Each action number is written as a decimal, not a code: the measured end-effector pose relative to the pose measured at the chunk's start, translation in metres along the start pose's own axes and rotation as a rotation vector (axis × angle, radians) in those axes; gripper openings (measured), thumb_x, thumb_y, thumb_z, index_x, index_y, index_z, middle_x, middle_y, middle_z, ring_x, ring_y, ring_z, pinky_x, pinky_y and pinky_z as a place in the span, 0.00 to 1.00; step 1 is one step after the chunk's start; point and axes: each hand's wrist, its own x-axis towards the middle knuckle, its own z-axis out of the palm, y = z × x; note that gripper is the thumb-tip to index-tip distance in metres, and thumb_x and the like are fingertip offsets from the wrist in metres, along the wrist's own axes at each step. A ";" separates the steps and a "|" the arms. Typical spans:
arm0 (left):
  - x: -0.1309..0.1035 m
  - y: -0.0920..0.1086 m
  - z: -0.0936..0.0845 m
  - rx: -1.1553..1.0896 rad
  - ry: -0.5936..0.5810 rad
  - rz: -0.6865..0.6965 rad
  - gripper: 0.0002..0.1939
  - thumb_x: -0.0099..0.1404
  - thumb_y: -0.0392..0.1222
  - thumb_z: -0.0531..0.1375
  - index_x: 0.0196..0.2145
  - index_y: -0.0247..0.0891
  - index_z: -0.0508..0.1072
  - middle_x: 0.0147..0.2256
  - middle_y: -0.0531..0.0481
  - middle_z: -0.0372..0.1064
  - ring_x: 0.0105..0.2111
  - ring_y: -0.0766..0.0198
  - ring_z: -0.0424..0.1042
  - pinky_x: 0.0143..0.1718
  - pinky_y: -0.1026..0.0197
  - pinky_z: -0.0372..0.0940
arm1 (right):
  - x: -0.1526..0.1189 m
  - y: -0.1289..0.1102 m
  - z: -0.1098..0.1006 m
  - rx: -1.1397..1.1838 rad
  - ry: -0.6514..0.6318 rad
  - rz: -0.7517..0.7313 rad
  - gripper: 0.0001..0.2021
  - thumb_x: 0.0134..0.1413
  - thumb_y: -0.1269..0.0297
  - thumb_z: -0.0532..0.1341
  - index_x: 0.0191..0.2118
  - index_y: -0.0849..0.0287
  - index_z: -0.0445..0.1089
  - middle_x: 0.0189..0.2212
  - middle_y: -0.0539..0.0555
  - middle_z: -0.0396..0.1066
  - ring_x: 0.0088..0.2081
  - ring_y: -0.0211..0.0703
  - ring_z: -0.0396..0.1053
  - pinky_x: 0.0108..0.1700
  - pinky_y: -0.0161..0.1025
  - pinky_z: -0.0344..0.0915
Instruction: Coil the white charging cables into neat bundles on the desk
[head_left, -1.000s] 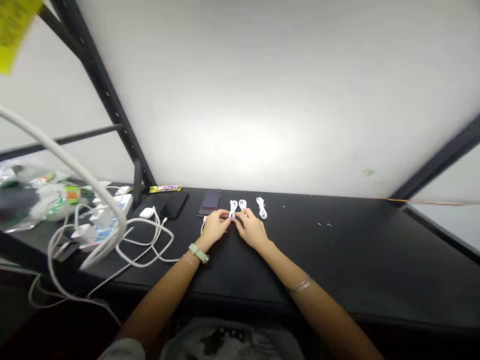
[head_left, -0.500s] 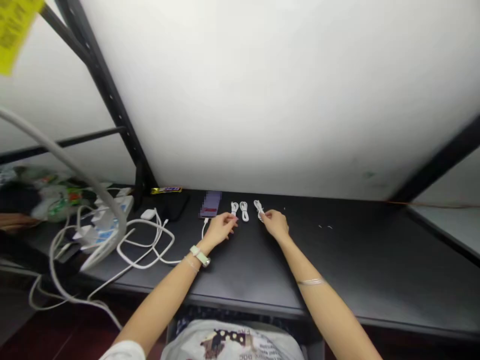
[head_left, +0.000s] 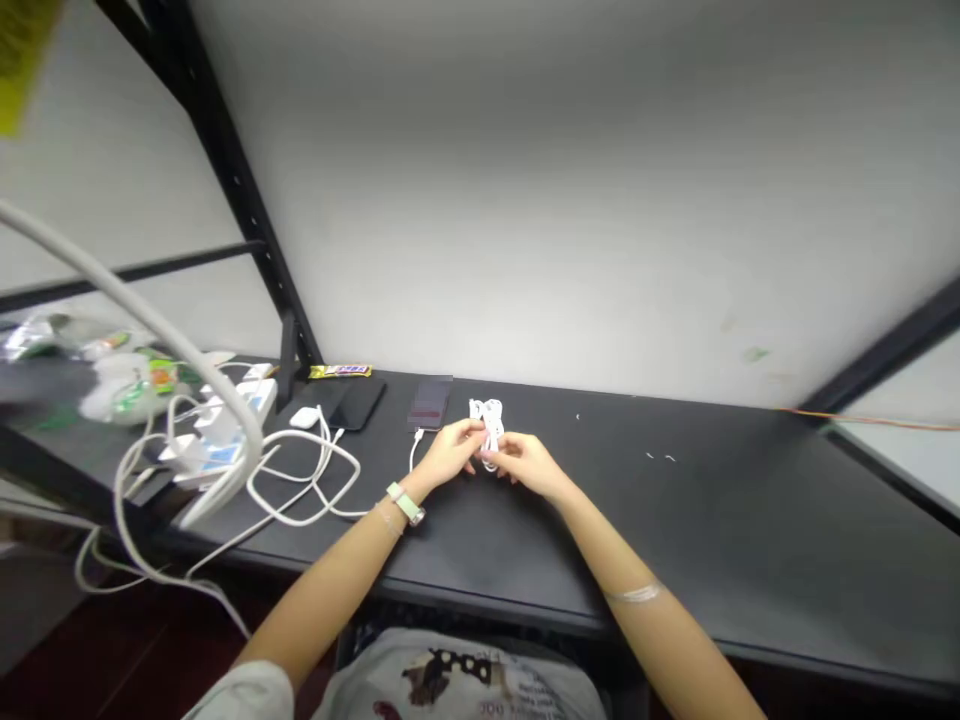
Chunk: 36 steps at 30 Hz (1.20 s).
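Note:
Bundled white cables are between my two hands over the black table, beside the phone. My left hand has its fingers closed on the bundles from the left. From the right, my right hand pinches them with thumb and fingers. The bundles lie close together and overlap, so I cannot tell them apart clearly. A phone with a white cable plugged into its near end lies just left of them.
At the left are a power strip, looping white cables, a white charger, a dark phone and a yellow wrapper. Small white bits lie to the right. Black frame posts stand on both sides.
My right hand has moved left with its cable bundle, and both hands are now close together around the bundles. The separate bundles have been gathered. The view has shifted slightly.

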 end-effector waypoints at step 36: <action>-0.006 0.009 0.002 -0.094 -0.136 0.017 0.19 0.54 0.48 0.65 0.40 0.34 0.70 0.32 0.51 0.69 0.29 0.68 0.69 0.30 0.66 0.64 | -0.003 -0.013 -0.011 0.205 -0.129 0.093 0.17 0.62 0.54 0.52 0.26 0.61 0.59 0.16 0.40 0.50 0.13 0.26 0.42 0.15 0.28 0.42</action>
